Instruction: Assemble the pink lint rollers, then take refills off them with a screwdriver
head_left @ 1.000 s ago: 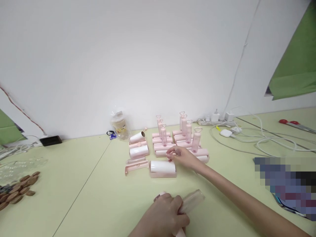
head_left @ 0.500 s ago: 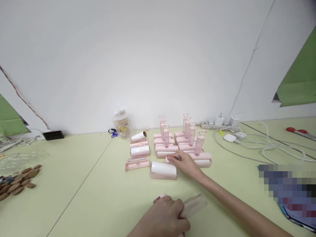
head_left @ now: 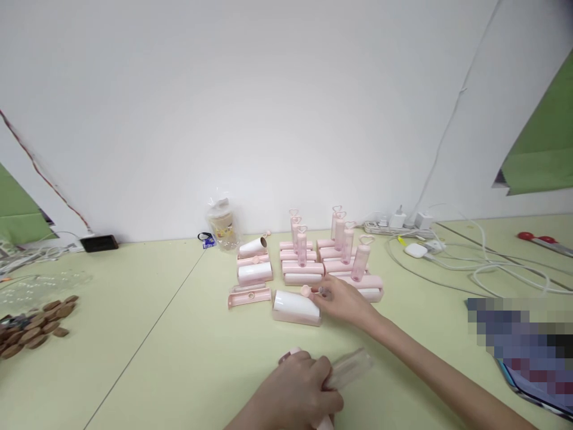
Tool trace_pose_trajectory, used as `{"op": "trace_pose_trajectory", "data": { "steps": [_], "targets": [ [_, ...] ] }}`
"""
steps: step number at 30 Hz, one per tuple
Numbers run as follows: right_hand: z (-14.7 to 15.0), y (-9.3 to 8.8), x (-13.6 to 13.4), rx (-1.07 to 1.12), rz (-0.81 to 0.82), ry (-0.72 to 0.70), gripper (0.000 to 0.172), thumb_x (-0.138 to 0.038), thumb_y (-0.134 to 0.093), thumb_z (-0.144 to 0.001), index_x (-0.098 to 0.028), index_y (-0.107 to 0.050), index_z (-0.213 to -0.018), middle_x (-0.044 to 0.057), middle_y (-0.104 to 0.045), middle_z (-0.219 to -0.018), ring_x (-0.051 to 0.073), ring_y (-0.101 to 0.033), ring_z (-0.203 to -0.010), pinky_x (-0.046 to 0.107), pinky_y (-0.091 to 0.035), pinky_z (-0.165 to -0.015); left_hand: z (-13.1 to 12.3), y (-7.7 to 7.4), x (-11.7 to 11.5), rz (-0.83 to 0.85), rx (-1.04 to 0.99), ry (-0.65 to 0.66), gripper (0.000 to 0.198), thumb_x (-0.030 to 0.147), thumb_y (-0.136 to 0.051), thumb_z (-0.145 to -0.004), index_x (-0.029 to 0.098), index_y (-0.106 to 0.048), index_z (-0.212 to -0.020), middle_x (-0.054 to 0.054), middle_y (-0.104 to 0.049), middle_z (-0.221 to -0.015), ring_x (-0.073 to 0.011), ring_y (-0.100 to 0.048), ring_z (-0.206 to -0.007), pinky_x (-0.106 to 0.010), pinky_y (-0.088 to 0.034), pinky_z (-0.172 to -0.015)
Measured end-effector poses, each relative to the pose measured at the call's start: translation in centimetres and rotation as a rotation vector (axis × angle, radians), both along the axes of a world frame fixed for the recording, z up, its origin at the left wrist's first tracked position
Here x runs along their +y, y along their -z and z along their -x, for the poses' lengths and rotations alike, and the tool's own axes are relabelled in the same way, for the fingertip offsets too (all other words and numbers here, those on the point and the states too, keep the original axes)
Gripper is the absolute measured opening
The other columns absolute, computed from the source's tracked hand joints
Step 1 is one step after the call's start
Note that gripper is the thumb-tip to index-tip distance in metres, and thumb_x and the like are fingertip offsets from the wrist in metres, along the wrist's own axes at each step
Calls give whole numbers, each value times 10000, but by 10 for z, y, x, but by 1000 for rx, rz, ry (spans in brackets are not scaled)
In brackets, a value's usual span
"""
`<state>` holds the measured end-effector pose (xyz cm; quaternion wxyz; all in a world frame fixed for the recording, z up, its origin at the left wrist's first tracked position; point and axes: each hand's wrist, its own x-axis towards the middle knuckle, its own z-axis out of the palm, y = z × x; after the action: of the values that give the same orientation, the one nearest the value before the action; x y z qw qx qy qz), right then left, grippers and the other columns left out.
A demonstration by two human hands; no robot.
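My left hand [head_left: 295,391] is closed round a translucent pink roller cover [head_left: 351,365] low in the middle of the table. My right hand [head_left: 342,300] reaches forward, its fingertips pinching a small pink part at the right end of a white lint roll in a pink holder [head_left: 295,306]. Behind it lie rows of pink rollers with upright heart-topped handles [head_left: 331,254]. To the left sit another white roll [head_left: 254,273], a tilted roll [head_left: 250,247] and an empty pink holder [head_left: 249,296].
A wrapped cup [head_left: 221,226] stands by the wall. White cables, chargers and a power strip [head_left: 394,227] spread at the right. Brown pieces [head_left: 33,327] and clear packaging lie at the left edge. A black phone [head_left: 98,243] rests near the wall.
My right hand has drawn slightly toward me from the back rows to the right end of the front white roll, and that roll's right end has shifted. My left hand has stayed put.
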<state>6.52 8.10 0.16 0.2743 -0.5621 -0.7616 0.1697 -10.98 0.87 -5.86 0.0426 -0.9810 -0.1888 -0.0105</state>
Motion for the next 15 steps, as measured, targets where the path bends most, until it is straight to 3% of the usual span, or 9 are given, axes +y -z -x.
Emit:
{"op": "trace_pose_trajectory", "data": {
  "steps": [3,6,8,10,13,15],
  "targets": [
    [-12,-12,-10,-6,-19,7,177,-288,-447,-816,-201,-592,-870,66,-598,-894,225,-578,-785,306,-416,-661,2,-6,2,43,18,-9,175,291,-587,-659,245,-523,-815,-23,-463,-842,-166,-480,-618,-310,-372,-558],
    [-33,-15,-32,-17,-6,-21,110,-248,-378,-848,-228,-477,-892,30,-569,-871,178,-554,-682,293,-441,-622,7,-18,0,198,-168,-16,233,251,-600,-651,246,-515,-868,-11,-486,-834,-157,-507,-662,-283,-397,-581],
    [-45,-6,-46,-31,42,-80,113,-246,-324,-884,-240,-436,-896,7,-565,-804,160,-541,-622,276,-451,-577,8,-22,-3,443,-445,-65,362,197,-567,-693,260,-438,-1025,-10,-528,-879,-122,-511,-659,-241,-407,-575],
    [-52,11,-54,-82,39,-157,152,-267,-310,-909,-241,-460,-917,19,-582,-808,175,-561,-677,290,-464,-608,6,-21,-5,809,-766,-88,487,182,-552,-737,280,-277,-1127,-1,-564,-891,-77,-503,-580,-191,-405,-515],
    [-57,35,-54,-176,-42,-221,194,-300,-378,-899,-235,-557,-859,61,-610,-853,239,-564,-812,366,-455,-703,-1,-14,-4,1342,-1074,-20,463,295,-591,-777,270,-207,-1036,14,-607,-798,-63,-551,-482,-159,-404,-448],
    [-60,41,-51,-190,-56,-223,212,-317,-400,-893,-235,-594,-864,72,-617,-871,255,-566,-832,392,-452,-726,-4,-10,0,1526,-1147,-22,433,366,-602,-781,247,-231,-971,-8,-647,-762,-107,-621,-515,-194,-446,-484]
  ]
}}
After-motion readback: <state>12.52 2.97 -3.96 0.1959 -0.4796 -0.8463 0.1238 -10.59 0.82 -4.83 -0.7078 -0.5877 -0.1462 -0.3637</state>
